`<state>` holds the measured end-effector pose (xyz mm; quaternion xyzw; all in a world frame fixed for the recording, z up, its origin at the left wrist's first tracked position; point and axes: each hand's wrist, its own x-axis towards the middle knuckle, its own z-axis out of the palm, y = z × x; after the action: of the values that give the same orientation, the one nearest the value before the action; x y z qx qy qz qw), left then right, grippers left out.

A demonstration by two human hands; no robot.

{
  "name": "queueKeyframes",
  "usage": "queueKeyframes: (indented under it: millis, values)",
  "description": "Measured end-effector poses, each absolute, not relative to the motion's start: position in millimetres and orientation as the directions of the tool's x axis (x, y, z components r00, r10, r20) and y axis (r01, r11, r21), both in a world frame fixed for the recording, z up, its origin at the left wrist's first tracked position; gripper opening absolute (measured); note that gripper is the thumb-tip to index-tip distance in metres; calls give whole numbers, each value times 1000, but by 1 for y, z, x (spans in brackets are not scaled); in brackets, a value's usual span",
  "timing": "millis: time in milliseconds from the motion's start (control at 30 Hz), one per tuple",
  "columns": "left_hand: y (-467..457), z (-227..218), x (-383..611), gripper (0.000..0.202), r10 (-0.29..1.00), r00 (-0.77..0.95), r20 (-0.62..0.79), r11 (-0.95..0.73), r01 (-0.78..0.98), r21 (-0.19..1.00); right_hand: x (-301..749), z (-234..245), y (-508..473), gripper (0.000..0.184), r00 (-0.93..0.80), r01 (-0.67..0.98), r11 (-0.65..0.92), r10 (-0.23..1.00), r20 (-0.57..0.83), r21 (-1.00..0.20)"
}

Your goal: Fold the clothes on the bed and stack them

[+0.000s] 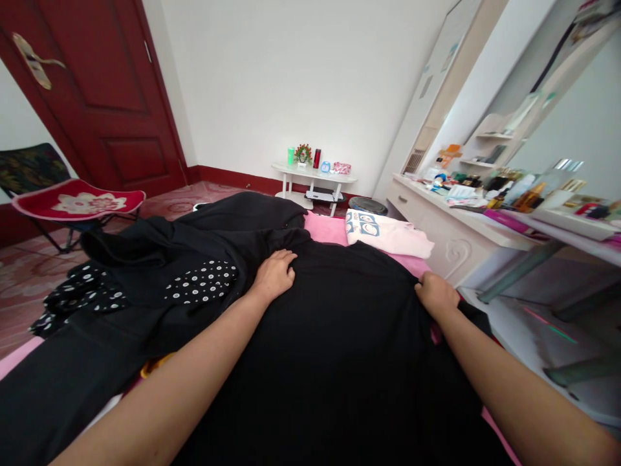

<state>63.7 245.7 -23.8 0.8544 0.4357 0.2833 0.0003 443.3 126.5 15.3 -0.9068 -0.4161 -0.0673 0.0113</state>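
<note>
A large black garment (pixel 349 336) lies spread out in front of me, its far edge drawn toward the right. My right hand (pixel 436 294) is closed in a fist around the right edge of that cloth, pulling it into small creases. On the garment's upper left part rests my left hand (pixel 275 275), palm down with fingers stretched forward over the fabric. Left of it, more black clothing (pixel 145 259) is heaped, partly over a black cloth with white dots (pixel 201 281). Beyond my hands, a folded light pink garment with blue prints (pixel 388 236) lies on a pink sheet (pixel 325 228).
A dressing table (pixel 466 220) crowded with bottles and a mirror stands at the right. Against the far wall is a small white table (pixel 313 171) with cans and ornaments. A folding chair with a red seat (pixel 82 200) stands left, near a dark red door (pixel 101 90).
</note>
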Motion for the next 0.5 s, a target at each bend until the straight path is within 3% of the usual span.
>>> queueKeyframes:
  millis: [133,267,400,500]
  values:
    - [247,-24,61,45,727,463,507,-643,719,265,398,31,114,37,487,865,-502,842,232,7]
    - [230,-10,61,44,587,607,535,-786,585,198,334,39,59,30,152,985,-118,939,308,-125]
    - [198,6,56,52,389,852,350,-920,373,116,299,35,-25,26,-111,960,162,969,223,-227]
    - [179,14,38,43,398,888,228,-916,397,53,304,34,-85,24,-199,945,222,973,117,-242]
